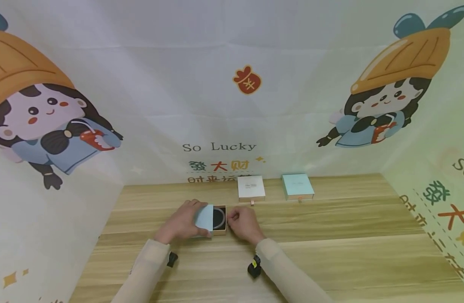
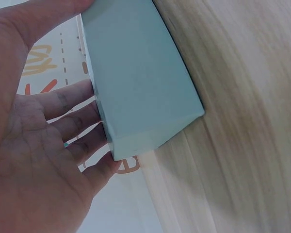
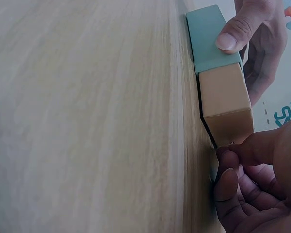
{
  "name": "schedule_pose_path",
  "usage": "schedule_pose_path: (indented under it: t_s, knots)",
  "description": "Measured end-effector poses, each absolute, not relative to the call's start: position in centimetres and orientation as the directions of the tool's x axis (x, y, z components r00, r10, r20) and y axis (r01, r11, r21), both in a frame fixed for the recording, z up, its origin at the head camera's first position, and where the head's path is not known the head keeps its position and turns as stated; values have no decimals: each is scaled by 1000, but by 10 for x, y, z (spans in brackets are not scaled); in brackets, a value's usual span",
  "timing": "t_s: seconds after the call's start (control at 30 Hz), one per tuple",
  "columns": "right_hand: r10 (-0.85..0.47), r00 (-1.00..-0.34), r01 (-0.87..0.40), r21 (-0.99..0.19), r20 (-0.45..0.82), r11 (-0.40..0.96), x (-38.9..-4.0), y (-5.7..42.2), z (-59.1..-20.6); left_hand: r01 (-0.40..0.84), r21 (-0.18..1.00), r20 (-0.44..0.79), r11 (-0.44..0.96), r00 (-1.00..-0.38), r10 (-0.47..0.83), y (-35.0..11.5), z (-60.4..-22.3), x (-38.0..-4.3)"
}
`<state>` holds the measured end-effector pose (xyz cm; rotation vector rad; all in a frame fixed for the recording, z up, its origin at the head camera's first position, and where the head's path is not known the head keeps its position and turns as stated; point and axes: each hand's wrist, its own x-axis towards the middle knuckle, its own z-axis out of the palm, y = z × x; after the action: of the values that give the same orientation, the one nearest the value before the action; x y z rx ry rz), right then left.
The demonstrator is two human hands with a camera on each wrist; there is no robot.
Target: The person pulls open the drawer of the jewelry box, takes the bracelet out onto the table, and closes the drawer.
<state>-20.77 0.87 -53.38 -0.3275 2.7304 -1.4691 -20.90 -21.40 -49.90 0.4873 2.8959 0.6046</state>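
Observation:
A light blue drawer box lies on the table, its sleeve (image 1: 204, 218) held by my left hand (image 1: 184, 219), thumb on the near side and fingers on the far side. From the sleeve's right end the tan drawer (image 1: 220, 232) sticks partly out. Inside it a greyish ring-shaped thing, like a bangle (image 1: 224, 218), lies on a black lining, partly covered by the sleeve. At the drawer's end face my right hand (image 1: 246, 223) pinches with thumb and forefinger; the pull tab there is hidden by the fingertips. In the right wrist view the drawer's side (image 3: 225, 92) shows plainly.
Behind the hands, near the back wall, stand a white drawer box (image 1: 251, 188) with a pinkish tab and a light blue drawer box (image 1: 298, 186) with a small tab. The wood-grain table (image 1: 330, 252) meets printed cloth walls (image 1: 160, 84) at the back and both sides.

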Motion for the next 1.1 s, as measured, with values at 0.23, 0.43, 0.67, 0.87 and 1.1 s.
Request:
schedule_pose_path:
  t_s: [0.23, 0.43, 0.67, 0.87, 1.1]
  knots:
    - [-195, -975, -200, -814, 108, 546, -206, 15, -534, 275, 416, -72, 867, -940, 333, -213, -498, -208]
    - [-197, -971, -229, -789, 139, 570, -206, 22, -531, 270, 417, -80, 868, -940, 331, -212, -498, -208]
    - [-188, -972, -223, -790, 139, 571, -208, 32, -532, 269, 409, -87, 872, -940, 331, -213, -499, -210]
    - [-168, -978, -196, -794, 120, 576, -212, 36, -539, 279, 406, -86, 870, -936, 341, -214, -498, -209]
    - [-164, -980, -184, -830, 113, 526, -213, 41, -542, 276, 416, -86, 867, -937, 340, -214, -500, -210]
